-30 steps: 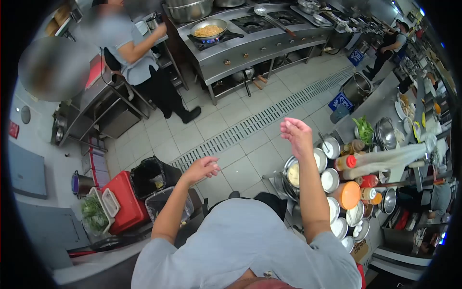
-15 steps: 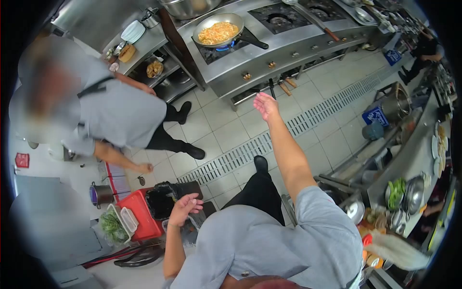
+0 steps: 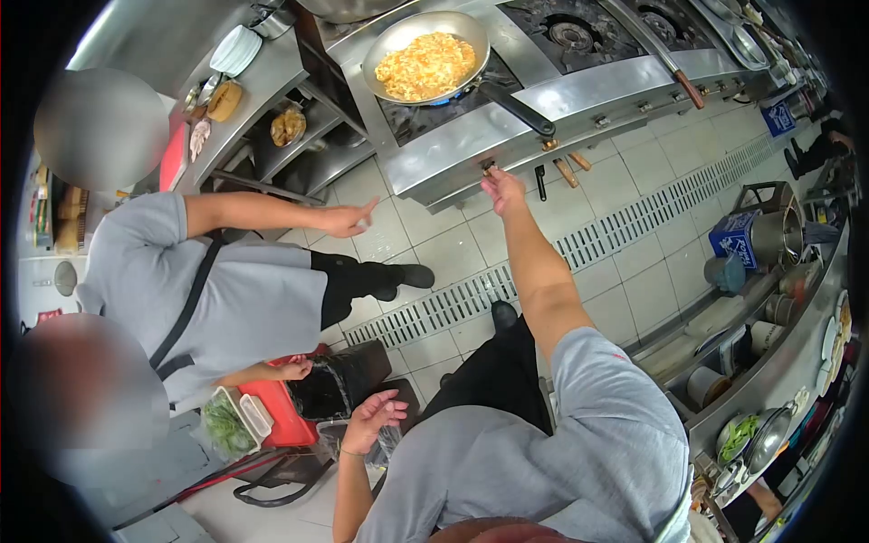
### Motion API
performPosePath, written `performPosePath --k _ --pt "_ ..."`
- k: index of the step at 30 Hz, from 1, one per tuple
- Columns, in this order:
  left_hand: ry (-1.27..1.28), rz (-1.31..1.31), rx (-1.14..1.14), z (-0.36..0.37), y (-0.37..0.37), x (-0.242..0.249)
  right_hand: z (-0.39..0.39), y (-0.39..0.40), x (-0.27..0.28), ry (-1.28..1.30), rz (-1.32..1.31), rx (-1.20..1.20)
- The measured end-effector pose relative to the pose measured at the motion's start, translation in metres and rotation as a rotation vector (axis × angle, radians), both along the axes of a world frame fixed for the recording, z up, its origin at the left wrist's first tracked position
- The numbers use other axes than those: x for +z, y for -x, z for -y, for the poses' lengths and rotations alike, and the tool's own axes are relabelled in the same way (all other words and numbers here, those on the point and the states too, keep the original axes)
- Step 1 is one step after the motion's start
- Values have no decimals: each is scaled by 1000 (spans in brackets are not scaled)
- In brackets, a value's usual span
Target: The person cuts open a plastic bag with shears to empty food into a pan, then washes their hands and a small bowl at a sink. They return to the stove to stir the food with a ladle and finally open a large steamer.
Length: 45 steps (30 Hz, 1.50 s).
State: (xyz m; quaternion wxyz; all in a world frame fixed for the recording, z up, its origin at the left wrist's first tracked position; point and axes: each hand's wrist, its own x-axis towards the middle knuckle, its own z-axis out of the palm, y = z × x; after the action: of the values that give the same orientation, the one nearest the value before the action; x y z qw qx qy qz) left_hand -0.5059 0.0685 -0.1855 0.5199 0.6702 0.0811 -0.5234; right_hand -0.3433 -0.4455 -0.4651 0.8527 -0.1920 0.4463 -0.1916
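At the front panel of the steel stove, my right hand reaches out with its fingers closed on a burner knob. Above it a frying pan sits on the left burner, holding an orange-yellow food that looks like egg. Its black handle points toward me. A bit of blue flame shows under the pan's edge. My left hand hangs by my side near a black-lined bin, holding nothing, its fingers loosely apart.
A co-worker in a grey shirt stands at my left with one arm stretched toward the stove. A ladle with a wooden handle lies across the right burners. A floor drain grate crosses the tiles. Another counter runs along the right.
My right hand has moved forward onto the knob, and the stove looks closer. Less flame shows under the pan. The co-worker has raised an arm and pointed a finger toward the stove.
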Motion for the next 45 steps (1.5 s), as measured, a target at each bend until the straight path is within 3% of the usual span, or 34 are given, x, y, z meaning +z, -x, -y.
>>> performPosePath --k 10,19,24,25,26,27,29,31,34,36,37,40,42,43,44,45 --pt "-8 35 -31 28 -17 11 4 -3 -9 -118 52 -32" --pt "-13 43 -30 39 -17 12 2 1 -12 -49 67 -40" --pt "-9 43 -45 51 -19 8 1 18 -4 -33 58 164" --pt "14 42 -59 52 -20 2 -9 34 12 51 20 186" --pt "20 50 -70 62 -19 6 -14 45 -20 78 -11 241" --pt "24 49 -105 68 -19 1 -21 73 -7 172 -48 290" --pt "70 28 -160 79 -30 -17 -36 130 33 253 -166 368" --pt "156 -7 -213 104 -45 -32 -37 195 65 358 -311 618" --pt "211 -91 -317 147 -75 -75 -28 331 152 784 -463 577" --pt "202 -102 -378 177 -103 -111 5 438 178 1058 -597 404" --pt "181 -141 -340 192 -122 -136 24 487 254 931 -791 460" --pt "137 -228 -187 243 -157 -163 77 644 393 1178 -1445 88" --pt "96 -218 -144 280 -177 -173 113 767 454 966 -1879 -337" --pt "55 -183 -147 294 -188 -178 118 829 491 1155 -2036 -514" --pt "13 -151 -140 311 -195 -184 134 898 526 1286 -2254 -522" --pt "-35 -108 -120 326 -202 -198 134 921 559 1167 -2511 -557"
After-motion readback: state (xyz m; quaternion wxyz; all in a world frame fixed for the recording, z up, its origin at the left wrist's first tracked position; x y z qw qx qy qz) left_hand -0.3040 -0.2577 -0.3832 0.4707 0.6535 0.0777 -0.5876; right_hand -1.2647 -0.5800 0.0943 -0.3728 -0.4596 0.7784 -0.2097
